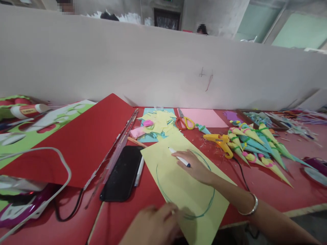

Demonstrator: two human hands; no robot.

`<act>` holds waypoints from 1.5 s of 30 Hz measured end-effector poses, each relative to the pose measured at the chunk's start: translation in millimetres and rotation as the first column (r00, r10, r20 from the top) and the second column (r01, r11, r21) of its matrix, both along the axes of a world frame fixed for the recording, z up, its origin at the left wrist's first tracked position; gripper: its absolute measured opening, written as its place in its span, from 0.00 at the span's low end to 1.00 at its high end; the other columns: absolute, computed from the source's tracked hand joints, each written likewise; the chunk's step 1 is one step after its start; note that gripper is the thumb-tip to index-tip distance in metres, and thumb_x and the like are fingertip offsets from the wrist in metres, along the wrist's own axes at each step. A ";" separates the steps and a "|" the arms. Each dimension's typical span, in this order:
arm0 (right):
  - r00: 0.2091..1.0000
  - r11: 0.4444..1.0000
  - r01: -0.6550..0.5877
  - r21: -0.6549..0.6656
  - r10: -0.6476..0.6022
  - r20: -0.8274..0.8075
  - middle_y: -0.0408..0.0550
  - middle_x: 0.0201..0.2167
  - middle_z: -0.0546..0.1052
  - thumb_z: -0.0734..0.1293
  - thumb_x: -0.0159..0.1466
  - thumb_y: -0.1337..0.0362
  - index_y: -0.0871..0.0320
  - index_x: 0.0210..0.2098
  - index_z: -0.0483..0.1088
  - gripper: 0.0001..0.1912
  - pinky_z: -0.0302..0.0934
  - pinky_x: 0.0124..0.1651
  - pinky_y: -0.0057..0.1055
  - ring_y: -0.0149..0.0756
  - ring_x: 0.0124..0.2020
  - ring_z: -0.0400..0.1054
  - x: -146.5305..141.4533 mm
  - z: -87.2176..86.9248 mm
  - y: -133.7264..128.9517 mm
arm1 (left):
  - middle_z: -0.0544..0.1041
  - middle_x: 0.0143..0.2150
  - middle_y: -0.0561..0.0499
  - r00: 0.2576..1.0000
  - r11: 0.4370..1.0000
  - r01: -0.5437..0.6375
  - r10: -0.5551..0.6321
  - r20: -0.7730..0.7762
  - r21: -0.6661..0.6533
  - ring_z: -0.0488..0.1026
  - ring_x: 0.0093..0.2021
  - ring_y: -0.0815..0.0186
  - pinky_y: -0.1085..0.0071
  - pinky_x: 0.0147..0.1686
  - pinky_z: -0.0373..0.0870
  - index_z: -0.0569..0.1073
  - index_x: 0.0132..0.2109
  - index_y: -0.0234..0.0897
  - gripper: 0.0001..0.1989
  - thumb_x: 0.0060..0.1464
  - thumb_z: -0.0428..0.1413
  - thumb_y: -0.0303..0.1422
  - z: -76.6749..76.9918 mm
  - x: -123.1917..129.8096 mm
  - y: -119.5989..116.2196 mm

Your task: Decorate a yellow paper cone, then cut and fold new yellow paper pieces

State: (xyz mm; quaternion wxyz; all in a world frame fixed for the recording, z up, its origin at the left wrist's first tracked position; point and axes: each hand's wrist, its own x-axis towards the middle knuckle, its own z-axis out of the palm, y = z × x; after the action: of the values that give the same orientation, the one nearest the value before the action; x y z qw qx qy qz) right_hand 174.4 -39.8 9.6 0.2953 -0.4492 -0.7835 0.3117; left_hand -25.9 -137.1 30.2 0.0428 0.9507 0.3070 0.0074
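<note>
A yellow sheet of paper (186, 177) lies aslant on the red tabletop, with a large, partly drawn green circle on it. My right hand (194, 166), a silver bangle on its wrist, is closed around a white marker (180, 157) with a dark blue end. The marker's tip points up and left above the upper part of the sheet. At the sheet's lower left edge is my left hand (155, 223), smeared by motion. Its fingers are bent, and I cannot tell whether they grip the paper. A black phone (122, 173) lies left of the sheet.
Yellow paper scraps (162, 120), scissors (184, 122) and a pink sheet (203, 117) lie behind. A yellow glue gun (219, 141) and a pile of paper cones (258, 143) are at right. Red card (84, 139) and a white cable (65, 163) are at left. A white partition (153, 64) stands behind.
</note>
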 end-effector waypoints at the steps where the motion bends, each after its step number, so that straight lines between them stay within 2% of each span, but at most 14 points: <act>1: 0.998 0.998 -0.067 0.004 0.067 0.018 0.44 0.49 0.72 0.58 0.64 0.61 0.50 0.49 0.66 0.15 0.37 0.62 0.46 0.37 0.52 0.63 2.2 0.9 -1.8 | 0.77 0.45 0.51 0.993 0.994 -0.091 0.095 -0.068 0.057 0.76 0.28 0.68 0.74 0.26 0.73 0.67 0.51 0.42 0.22 0.49 0.50 0.20 6.1 -3.5 7.8; 4: 0.975 0.973 -0.222 -0.065 0.220 -0.041 0.44 0.46 0.74 0.58 0.64 0.60 0.50 0.48 0.68 0.14 0.46 0.59 0.43 0.37 0.49 0.66 7.9 3.9 -3.7 | 0.71 0.54 0.44 0.916 0.933 -0.285 0.332 -0.224 0.219 0.77 0.31 0.66 0.68 0.32 0.75 0.65 0.55 0.38 0.32 0.44 0.43 0.11 20.6 -14.1 26.3; 7: 0.963 0.968 -0.191 -0.165 0.152 -0.225 0.46 0.45 0.74 0.58 0.64 0.58 0.51 0.49 0.67 0.15 0.59 0.50 0.37 0.37 0.46 0.67 15.5 6.6 -0.7 | 0.65 0.59 0.43 0.876 0.936 -0.281 0.341 -0.342 0.213 0.77 0.30 0.67 0.67 0.34 0.75 0.66 0.55 0.38 0.36 0.41 0.39 0.09 21.2 -20.6 32.9; 12: 0.877 0.980 0.164 -0.110 -0.196 -0.438 0.50 0.41 0.75 0.57 0.63 0.52 0.56 0.47 0.69 0.20 0.62 0.45 0.37 0.38 0.40 0.69 36.0 16.7 3.4 | 0.66 0.58 0.39 0.877 0.950 -0.264 0.308 -0.369 0.166 0.77 0.38 0.64 0.67 0.39 0.74 0.66 0.55 0.37 0.36 0.42 0.38 0.08 -3.5 -18.9 25.6; 16: 0.786 0.893 0.443 -0.076 -0.428 -0.447 0.46 0.31 0.75 0.64 0.57 0.55 0.56 0.37 0.71 0.13 0.62 0.37 0.33 0.37 0.34 0.69 47.3 28.7 -7.1 | 0.70 0.54 0.40 0.891 0.960 -0.226 0.272 -0.362 0.166 0.72 0.48 0.59 0.66 0.39 0.74 0.66 0.55 0.34 0.34 0.42 0.38 0.08 -11.2 -6.4 11.0; 20: 0.738 0.822 0.566 -0.057 -0.536 -0.410 0.41 0.22 0.67 0.66 0.53 0.59 0.56 0.25 0.65 0.08 0.57 0.25 0.27 0.31 0.23 0.61 50.9 23.1 -20.1 | 0.71 0.53 0.44 0.937 0.986 -0.146 0.163 -0.308 0.078 0.72 0.47 0.60 0.64 0.41 0.73 0.71 0.49 0.36 0.28 0.47 0.41 0.12 -5.4 8.6 -2.4; 23: 0.731 0.811 0.576 -0.105 -0.568 -0.379 0.40 0.20 0.63 0.65 0.53 0.59 0.56 0.23 0.62 0.09 0.56 0.25 0.27 0.31 0.23 0.59 55.2 5.8 -26.0 | 0.74 0.47 0.46 0.950 0.987 -0.160 0.147 -0.277 -0.024 0.75 0.40 0.63 0.64 0.40 0.72 0.71 0.48 0.38 0.21 0.51 0.45 0.17 2.7 12.9 -2.9; 27: 0.716 0.803 0.514 -0.302 -0.596 -0.365 0.45 0.25 0.70 0.62 0.57 0.55 0.57 0.33 0.68 0.12 0.61 0.32 0.31 0.34 0.28 0.65 61.8 -13.9 -32.7 | 0.76 0.40 0.50 0.932 0.975 -0.212 0.182 -0.314 -0.064 0.75 0.29 0.66 0.68 0.32 0.72 0.70 0.49 0.43 0.20 0.53 0.46 0.20 20.4 4.6 17.4; 29: 0.724 0.806 0.477 -0.349 -0.586 -0.363 0.48 0.30 0.73 0.62 0.58 0.53 0.58 0.37 0.70 0.16 0.62 0.36 0.33 0.36 0.31 0.67 62.7 -16.6 -35.8 | 0.73 0.49 0.47 0.914 0.974 -0.227 0.216 -0.343 0.009 0.76 0.32 0.67 0.69 0.34 0.72 0.68 0.51 0.43 0.23 0.52 0.45 0.18 27.6 -2.7 34.4; 31: 0.747 0.814 0.468 -0.343 -0.572 -0.338 0.50 0.33 0.75 0.62 0.58 0.54 0.58 0.39 0.71 0.16 0.62 0.38 0.34 0.37 0.33 0.68 61.6 -15.4 -37.4 | 0.65 0.58 0.44 0.907 0.974 -0.213 0.226 -0.356 0.075 0.75 0.40 0.65 0.71 0.38 0.71 0.67 0.54 0.41 0.26 0.50 0.44 0.15 29.5 -9.1 51.2; 33: 0.759 0.815 0.481 -0.322 -0.571 -0.313 0.50 0.33 0.75 0.63 0.58 0.54 0.58 0.40 0.70 0.16 0.62 0.38 0.35 0.38 0.34 0.68 59.6 -12.9 -36.9 | 0.61 0.61 0.42 0.903 0.969 -0.211 0.245 -0.354 0.132 0.75 0.41 0.65 0.72 0.38 0.71 0.64 0.56 0.40 0.31 0.48 0.42 0.12 25.4 -12.9 63.5; 35: 0.752 0.804 0.514 -0.301 -0.590 -0.294 0.49 0.31 0.75 0.63 0.57 0.55 0.58 0.38 0.70 0.14 0.62 0.35 0.34 0.38 0.33 0.68 57.7 -10.9 -34.4 | 0.62 0.61 0.40 0.897 0.966 -0.203 0.248 -0.366 0.157 0.76 0.38 0.65 0.71 0.37 0.72 0.63 0.57 0.39 0.33 0.46 0.42 0.11 17.2 -13.7 69.2; 40: 0.748 0.793 0.567 -0.223 -0.609 -0.263 0.43 0.24 0.70 0.63 0.56 0.57 0.57 0.33 0.67 0.10 0.60 0.28 0.29 0.35 0.28 0.66 53.7 -7.5 -26.3 | 0.67 0.56 0.38 0.902 0.966 -0.159 0.226 -0.368 0.203 0.76 0.37 0.63 0.68 0.35 0.73 0.66 0.55 0.37 0.29 0.48 0.43 0.13 -2.4 -10.2 61.2; 45: 0.827 0.849 0.502 -0.167 -0.527 -0.194 0.47 0.33 0.74 0.57 0.62 0.56 0.55 0.39 0.66 0.12 0.63 0.37 0.33 0.38 0.34 0.70 46.5 -3.1 -30.9 | 0.69 0.52 0.38 0.925 0.958 -0.212 0.260 -0.276 0.191 0.75 0.37 0.63 0.70 0.32 0.72 0.68 0.53 0.37 0.25 0.49 0.46 0.16 -7.0 -15.9 47.6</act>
State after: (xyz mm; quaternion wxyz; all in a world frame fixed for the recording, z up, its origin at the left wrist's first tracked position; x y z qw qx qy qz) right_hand 220.8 -70.7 6.5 0.4329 -0.6196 -0.5752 0.3128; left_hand -41.7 -89.5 23.1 -0.0802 0.8972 0.4209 -0.1066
